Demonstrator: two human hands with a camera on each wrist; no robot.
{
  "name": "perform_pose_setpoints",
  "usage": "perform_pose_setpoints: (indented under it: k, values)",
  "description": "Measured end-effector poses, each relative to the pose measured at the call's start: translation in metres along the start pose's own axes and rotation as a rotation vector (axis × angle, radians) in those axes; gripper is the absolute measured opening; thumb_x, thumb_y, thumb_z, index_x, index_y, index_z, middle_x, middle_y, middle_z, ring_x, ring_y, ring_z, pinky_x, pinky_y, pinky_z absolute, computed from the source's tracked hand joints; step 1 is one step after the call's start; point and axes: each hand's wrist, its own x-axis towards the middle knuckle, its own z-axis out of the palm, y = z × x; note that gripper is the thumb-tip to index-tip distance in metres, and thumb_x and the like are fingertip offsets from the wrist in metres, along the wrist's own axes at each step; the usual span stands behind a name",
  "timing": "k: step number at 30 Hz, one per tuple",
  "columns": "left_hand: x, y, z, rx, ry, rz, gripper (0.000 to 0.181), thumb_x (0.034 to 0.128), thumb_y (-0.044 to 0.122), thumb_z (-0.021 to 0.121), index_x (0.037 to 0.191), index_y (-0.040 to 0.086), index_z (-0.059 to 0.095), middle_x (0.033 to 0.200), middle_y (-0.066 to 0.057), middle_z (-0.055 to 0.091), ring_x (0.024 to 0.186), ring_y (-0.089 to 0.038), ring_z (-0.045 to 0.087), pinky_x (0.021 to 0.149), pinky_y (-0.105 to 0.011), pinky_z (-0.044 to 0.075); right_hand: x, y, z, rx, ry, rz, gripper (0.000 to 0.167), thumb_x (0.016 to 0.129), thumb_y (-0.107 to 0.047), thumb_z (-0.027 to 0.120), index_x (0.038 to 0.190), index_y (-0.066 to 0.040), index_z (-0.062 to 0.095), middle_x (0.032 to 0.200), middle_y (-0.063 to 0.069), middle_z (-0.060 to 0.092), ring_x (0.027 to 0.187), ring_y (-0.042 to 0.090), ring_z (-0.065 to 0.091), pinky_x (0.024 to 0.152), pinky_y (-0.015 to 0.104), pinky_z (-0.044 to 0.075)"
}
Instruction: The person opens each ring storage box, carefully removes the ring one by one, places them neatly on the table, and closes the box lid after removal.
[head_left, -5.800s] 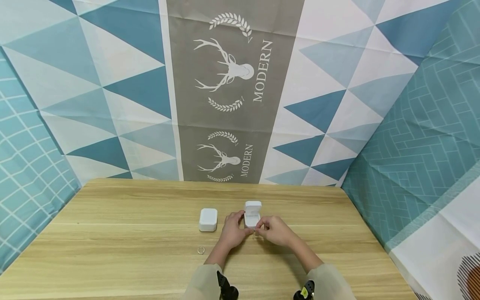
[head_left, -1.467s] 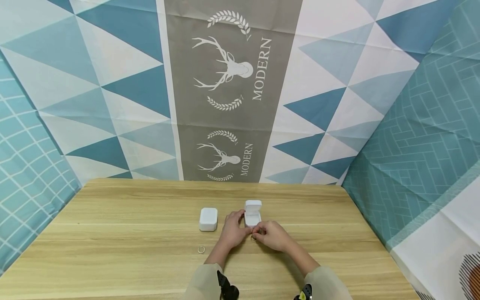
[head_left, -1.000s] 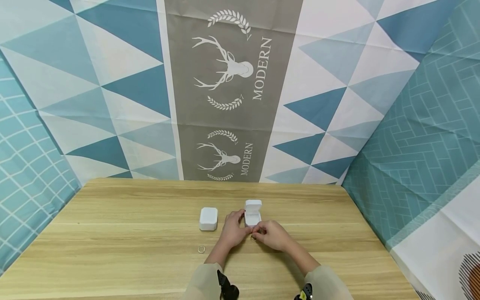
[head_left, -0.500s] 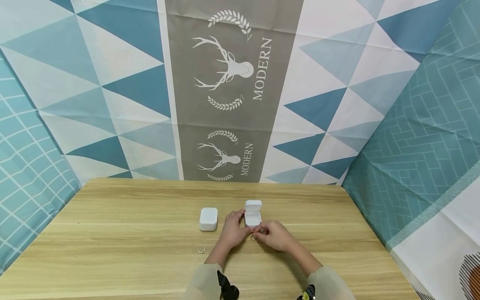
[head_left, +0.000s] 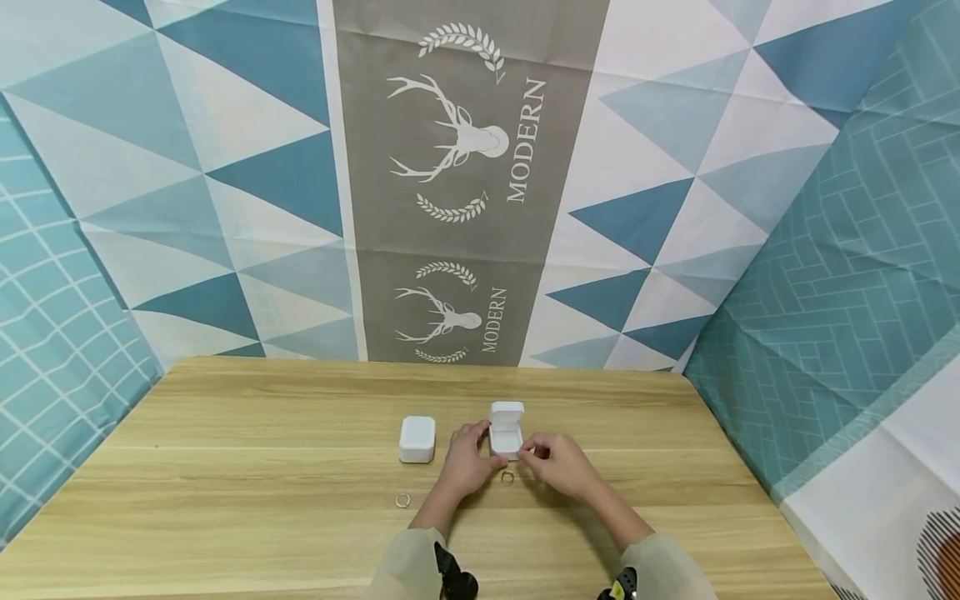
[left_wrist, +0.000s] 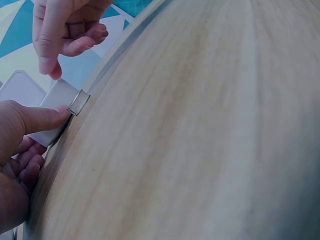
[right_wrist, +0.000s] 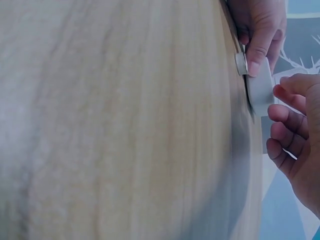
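Observation:
A white ring box (head_left: 506,443) stands on the table with its lid raised. My left hand (head_left: 467,462) grips it from the left side, thumb along the front. Just in front of the box a metal ring (head_left: 507,472) rests on the table. In the left wrist view, that ring (left_wrist: 79,103) appears as a wide band close to the left thumb tip. My right hand (head_left: 561,467) is by the box's front right corner, fingers loosely curled. I see nothing between its fingertips; whether they touch the box, I cannot tell.
A second white box (head_left: 417,439), closed, stands left of the open one. Nearer the front, another ring (head_left: 397,501) lies on the wooden table (head_left: 247,500). Patterned cloth (head_left: 465,250) hangs behind and at both sides.
My right hand, earlier with its fingers at the ring before the box, has moved off to the right. The ring now shows uncovered on the table. My left hand keeps its hold on the box.

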Motion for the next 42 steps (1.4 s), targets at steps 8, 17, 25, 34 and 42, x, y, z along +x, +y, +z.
perform_pose_setpoints:
  k: [8, 17, 25, 34, 42]
  values:
    - [0.0, 0.0, 0.0, -0.008, -0.007, -0.006, 0.067, 0.0758, 0.018, 0.076, 0.131, -0.006, 0.048, 0.126, -0.02, 0.053, 0.12, -0.036, 0.045, 0.103, -0.051, 0.038, 0.004, -0.001, -0.004, 0.026, 0.11, 0.041, 0.015, 0.09, -0.022, 0.062, 0.086, -0.011, 0.071, 0.071, -0.001, 0.063, 0.06, 0.005, 0.049, 0.052, 0.02, 0.043]
    - [-0.002, 0.0, 0.0, -0.011, -0.004, -0.009, 0.067, 0.0758, 0.018, 0.076, 0.131, -0.006, 0.048, 0.126, -0.02, 0.053, 0.119, -0.035, 0.045, 0.103, -0.051, 0.038, 0.008, -0.002, -0.004, 0.033, 0.216, 0.056, 0.007, 0.086, -0.018, 0.066, 0.085, -0.013, 0.071, 0.075, -0.004, 0.065, 0.067, 0.006, 0.054, 0.059, 0.018, 0.046]
    - [-0.003, 0.0, 0.002, -0.01, -0.004, -0.013, 0.067, 0.076, 0.018, 0.076, 0.132, -0.005, 0.048, 0.127, -0.02, 0.053, 0.119, -0.035, 0.045, 0.103, -0.05, 0.038, 0.011, -0.005, -0.006, 0.101, 0.282, 0.079, 0.013, 0.087, -0.021, 0.065, 0.093, -0.01, 0.071, 0.084, -0.002, 0.067, 0.076, 0.009, 0.058, 0.065, 0.021, 0.048]
    - [-0.002, 0.001, 0.002, -0.012, -0.002, -0.01, 0.067, 0.0756, 0.018, 0.076, 0.131, -0.006, 0.048, 0.126, -0.02, 0.053, 0.119, -0.035, 0.045, 0.103, -0.05, 0.038, 0.015, -0.01, -0.007, 0.243, 0.285, 0.191, 0.026, 0.09, -0.03, 0.062, 0.106, -0.01, 0.067, 0.099, 0.005, 0.065, 0.085, 0.015, 0.057, 0.063, 0.024, 0.05]
    - [-0.002, 0.0, 0.002, -0.009, -0.002, -0.009, 0.067, 0.0757, 0.018, 0.076, 0.131, -0.006, 0.048, 0.126, -0.02, 0.054, 0.119, -0.035, 0.046, 0.103, -0.05, 0.038, 0.022, -0.011, -0.004, 0.277, 0.293, 0.196, 0.032, 0.09, -0.033, 0.06, 0.11, -0.008, 0.066, 0.103, 0.007, 0.065, 0.087, 0.015, 0.057, 0.071, 0.025, 0.049]
